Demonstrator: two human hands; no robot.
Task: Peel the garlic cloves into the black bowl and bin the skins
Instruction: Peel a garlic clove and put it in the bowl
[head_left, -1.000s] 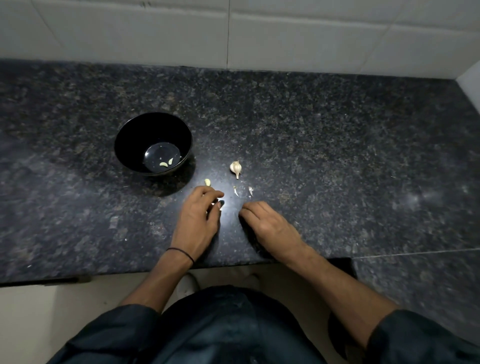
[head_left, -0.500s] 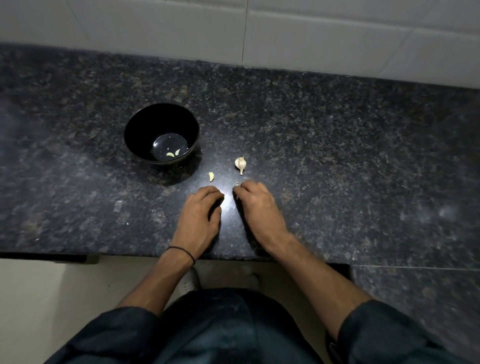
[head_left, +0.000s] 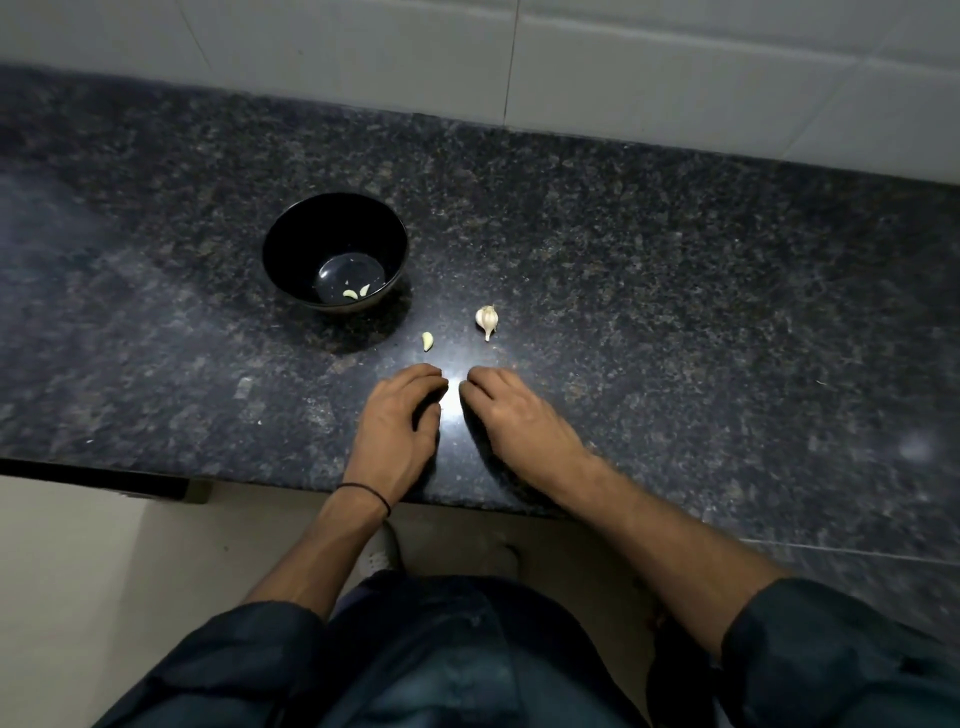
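Observation:
The black bowl (head_left: 335, 252) stands on the dark granite counter (head_left: 675, 312) and holds two peeled cloves (head_left: 356, 292). To the right of the bowl lies a loose peeled clove (head_left: 427, 341), and further right an unpeeled garlic piece (head_left: 487, 319) with its papery tip. Just in front of them, my left hand (head_left: 400, 421) and my right hand (head_left: 511, 410) lie palm down side by side on the counter. Their fingers are curled with the tips on the stone. Whatever is under the fingers is hidden.
A white tiled wall (head_left: 623, 78) runs along the back of the counter. The counter's front edge (head_left: 260, 475) is just behind my wrists, with pale floor (head_left: 104, 597) below. At the right, the counter reaches nearer to me.
My right hand has slid forward and left over the spot where small skin scraps lay, and now sits next to my left hand. The scraps are out of sight.

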